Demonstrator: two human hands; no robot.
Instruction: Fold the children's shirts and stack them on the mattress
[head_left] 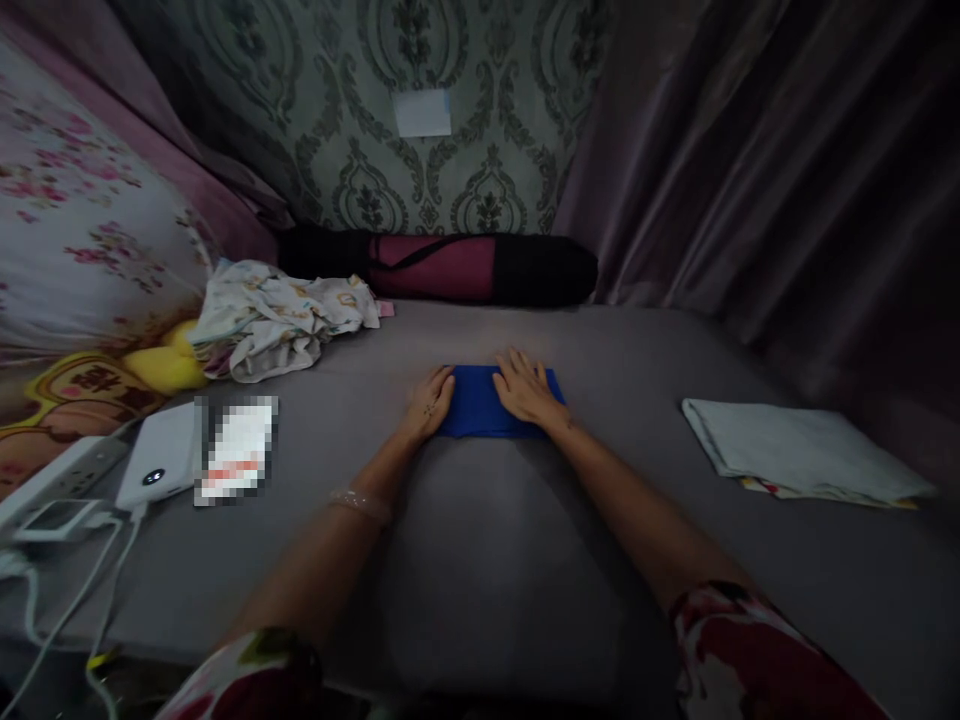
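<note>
We have the folded blue cloth [474,405] flat on the grey sheet [495,560] before us, seemingly for easy reach. Our left hand [431,402] lies at its left edge, fingers close together, perhaps as a stop, while our right hand [529,392] rests on top, fingers spread, likely to keep it smooth

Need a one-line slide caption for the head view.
Left hand at the left edge of a blue cloth, right hand spread on top, gray surface beneath.
</note>
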